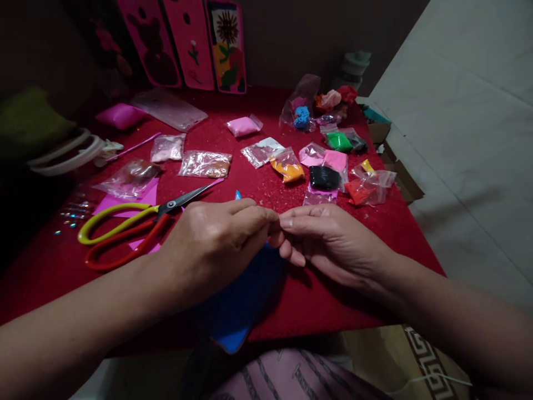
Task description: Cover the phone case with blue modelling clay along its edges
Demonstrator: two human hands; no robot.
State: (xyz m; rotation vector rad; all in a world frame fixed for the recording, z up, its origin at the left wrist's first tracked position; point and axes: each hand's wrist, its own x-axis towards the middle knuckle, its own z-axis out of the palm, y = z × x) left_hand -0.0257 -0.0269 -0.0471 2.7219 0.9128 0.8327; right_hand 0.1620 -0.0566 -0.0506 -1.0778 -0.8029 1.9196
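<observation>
My left hand (220,239) and my right hand (328,233) meet at the fingertips over the front of the red-covered table. Both are closed in a pinch, thumbs against fingers. Whatever lies between the fingertips is hidden or too small to make out. Under the hands is a flat blue sheet or case (245,300), partly covered by my left hand. Beside my left wrist lie scissors (154,219) with one yellow and one red handle, resting partly on pink sheet pieces (144,194).
Small clear bags of coloured clay, such as orange (287,166), black (325,178) and green (338,141), are spread behind the hands. Decorated panels (227,47) lean on the back wall. A clear case (170,108) lies at back left, and shiny beads (73,214) at far left.
</observation>
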